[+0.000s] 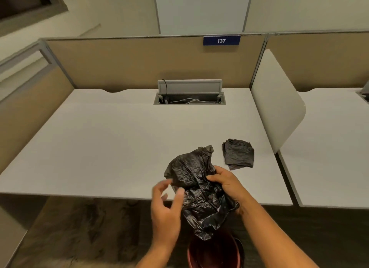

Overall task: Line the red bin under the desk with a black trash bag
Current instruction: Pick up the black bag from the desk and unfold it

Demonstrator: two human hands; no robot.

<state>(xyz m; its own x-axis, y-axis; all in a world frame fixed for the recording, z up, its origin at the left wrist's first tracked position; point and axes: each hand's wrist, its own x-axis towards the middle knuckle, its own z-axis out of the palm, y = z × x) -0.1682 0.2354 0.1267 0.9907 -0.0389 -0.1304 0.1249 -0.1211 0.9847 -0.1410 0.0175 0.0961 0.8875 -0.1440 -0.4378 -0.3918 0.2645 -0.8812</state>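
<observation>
Your right hand [225, 184] has its fingers clenched on the crumpled black bag [199, 191], pinching a gather of film near the top so the rest hangs free. That grip looks chosen to let the loose end drop toward the red bin [214, 253], which stands on the floor just in front of the worktop [119, 139] edge, directly under the bag's lowest fold. The bag hangs just above the rim; I cannot tell whether it touches the bin.

Your left hand [165, 209] is released: fingers spread and curled, thumb up, close beside the bag's left side but not gripping it. It seems placed to find the mouth of the bag and pull the layers apart, since the film is wadded and no opening shows yet.

The bin is unlined, so you are at the unfolding stage, early in the job. Holding the bag over the bin rather than over the worktop saves a move once the mouth opens.

A folded spare [238, 155] lies flat on the worktop to the right, well apart from your hands, kept out of the way but within reach.

Thin film clings to itself, so expect the layers to resist separating; rub them between thumb and finger before shaking the bag out.
</observation>
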